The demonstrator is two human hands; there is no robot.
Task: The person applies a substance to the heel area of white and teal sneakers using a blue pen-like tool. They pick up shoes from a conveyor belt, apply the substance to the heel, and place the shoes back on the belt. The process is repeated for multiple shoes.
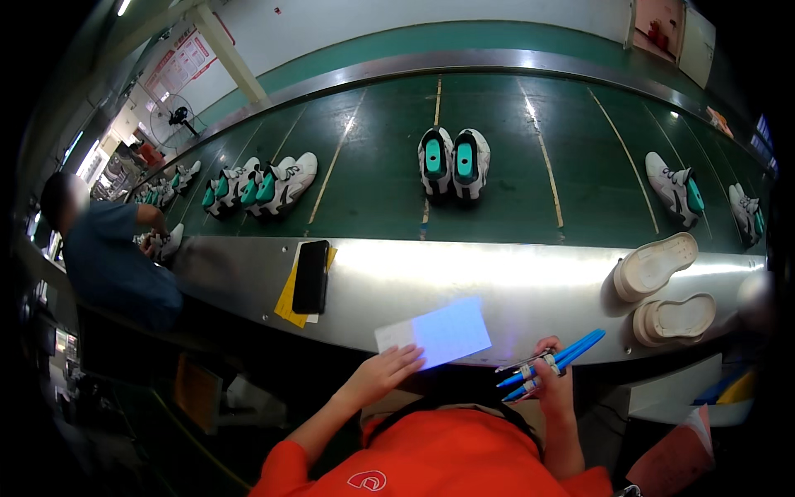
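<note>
My left hand (381, 375) rests its outstretched fingers on the lower left part of a paper sheet (454, 331). The sheet lies on the steel ledge, lit bluish white over most of its face; my left thumb is hidden. In my closed right hand (556, 383) are blue pens (580, 349), slanting up to the right. A thin silvery tool (517, 364) sticks out on the left of the same hand; its kind is unclear. Beyond the ledge, a pair of white and black sneakers (469, 170) with teal inserts stands on the green conveyor belt (373, 199).
A black phone (310, 277) lies over yellow paper (288, 302) on the steel ledge (373, 257). Two beige shoe-shaped pieces (657, 263) sit at its right. More sneakers (281, 184) stand along the belt. A co-worker in blue (120, 265) handles a shoe at left.
</note>
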